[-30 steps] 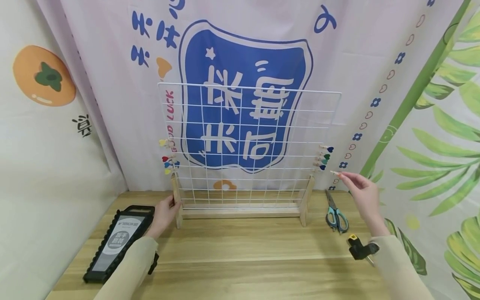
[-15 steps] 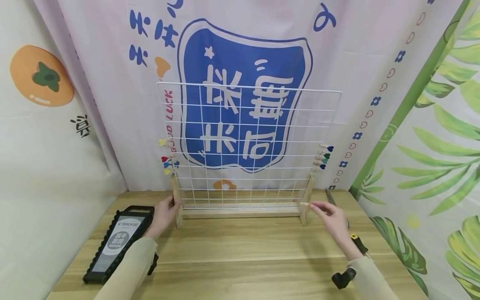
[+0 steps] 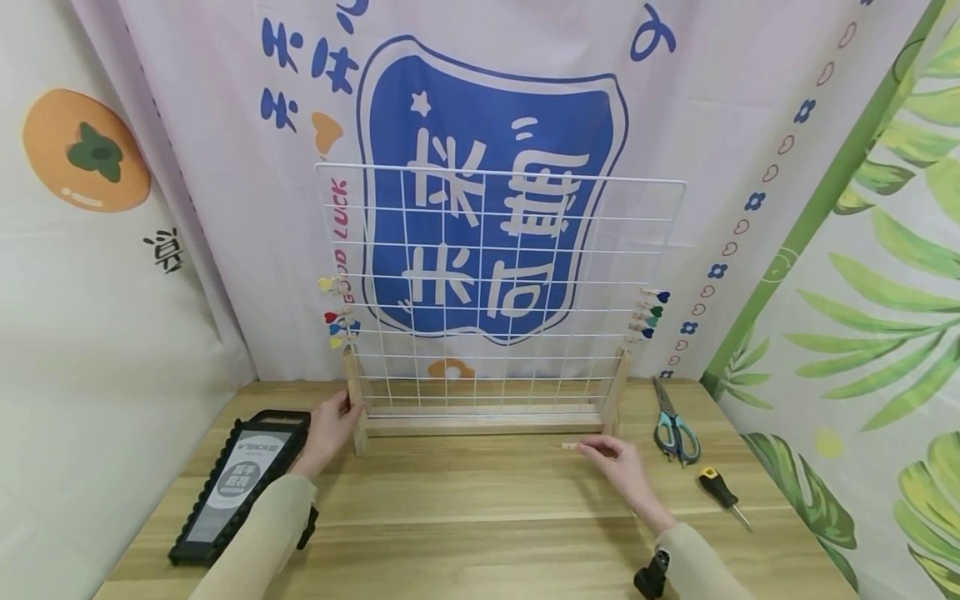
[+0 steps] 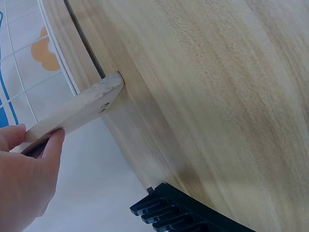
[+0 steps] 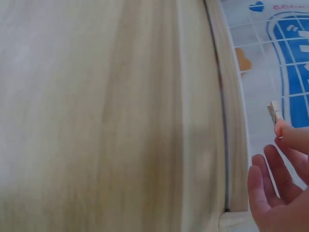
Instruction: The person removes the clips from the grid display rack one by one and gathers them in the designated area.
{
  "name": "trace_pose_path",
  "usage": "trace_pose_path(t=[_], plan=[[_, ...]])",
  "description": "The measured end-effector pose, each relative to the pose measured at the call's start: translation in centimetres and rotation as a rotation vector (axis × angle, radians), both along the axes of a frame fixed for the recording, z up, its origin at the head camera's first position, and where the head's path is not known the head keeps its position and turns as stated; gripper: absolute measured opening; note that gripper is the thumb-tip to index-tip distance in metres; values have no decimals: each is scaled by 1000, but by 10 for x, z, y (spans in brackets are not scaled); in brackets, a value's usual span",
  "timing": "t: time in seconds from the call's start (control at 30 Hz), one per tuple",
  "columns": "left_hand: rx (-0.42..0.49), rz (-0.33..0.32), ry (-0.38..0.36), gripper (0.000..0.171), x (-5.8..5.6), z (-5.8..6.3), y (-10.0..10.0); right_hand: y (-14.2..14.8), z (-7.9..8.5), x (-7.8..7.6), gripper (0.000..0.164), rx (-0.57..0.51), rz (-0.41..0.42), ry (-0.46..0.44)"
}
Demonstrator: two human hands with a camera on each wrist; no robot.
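Observation:
A white wire grid point(image 3: 498, 173) stands upright in a wooden stand point(image 3: 480, 428). My left hand point(image 3: 327, 429) grips the stand's left leg point(image 4: 79, 110) between thumb and fingers. In front of the stand's right end, my right hand point(image 3: 622, 471) pinches a small wooden clothespin point(image 5: 274, 112) by thumb and forefinger, its other fingers spread. The clothespin points left, above the table and apart from the grid. Small heart-topped clothespins are clipped on both grid edges: blue and green hearts point(image 3: 656, 312) on the right, yellow, red and blue ones point(image 3: 331, 318) on the left.
On the table point(image 3: 450, 517), scissors with teal handles point(image 3: 677, 437) and a black-and-yellow screwdriver point(image 3: 718, 487) lie at the right. A black tool rack point(image 3: 240, 479) lies at the left, beside my left forearm. Printed curtains point(image 3: 712, 125) hang behind and at the sides.
My right hand has moved left and down with the clothespin, from beside the grid's right edge to in front of the stand. My left hand has stayed on the leg.

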State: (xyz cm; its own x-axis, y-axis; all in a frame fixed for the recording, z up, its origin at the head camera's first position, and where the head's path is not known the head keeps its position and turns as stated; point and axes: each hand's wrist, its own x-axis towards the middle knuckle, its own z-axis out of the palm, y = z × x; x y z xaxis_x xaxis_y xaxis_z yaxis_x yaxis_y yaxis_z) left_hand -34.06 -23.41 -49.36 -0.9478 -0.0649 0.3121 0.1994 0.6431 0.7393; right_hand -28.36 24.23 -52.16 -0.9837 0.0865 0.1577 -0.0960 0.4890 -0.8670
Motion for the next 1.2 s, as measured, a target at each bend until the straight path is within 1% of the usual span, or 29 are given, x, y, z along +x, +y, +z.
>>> trace_pose_path(t=[0.1, 0.2, 0.33, 0.5, 0.63, 0.77, 0.97, 1.2], plan=[[-2, 1, -32, 28, 1, 1, 0, -5, -4, -1, 19, 63, 4, -3], [0, -3, -45, 30, 2, 1, -1, -9, -8, -2, 18, 111, 5, -23], [3, -6, -46, 30, 2, 2, -1, -12, -13, -6, 16, 149, 14, -40], [3, -5, -48, 28, 3, 1, -1, -16, -15, -9, 11, 198, 32, -21], [-5, -6, -38, 26, 3, 0, -2, -17, -16, -10, 11, 246, 41, -11], [-7, -9, -28, 26, 3, 0, -1, -18, -17, -12, 9, 276, 52, -20], [-6, -13, -27, 27, 2, 0, -1, -19, -17, -15, 7, 320, 65, -6], [8, -14, -40, 28, 2, 3, 1, -19, -15, -15, 9, 335, 66, -14]])
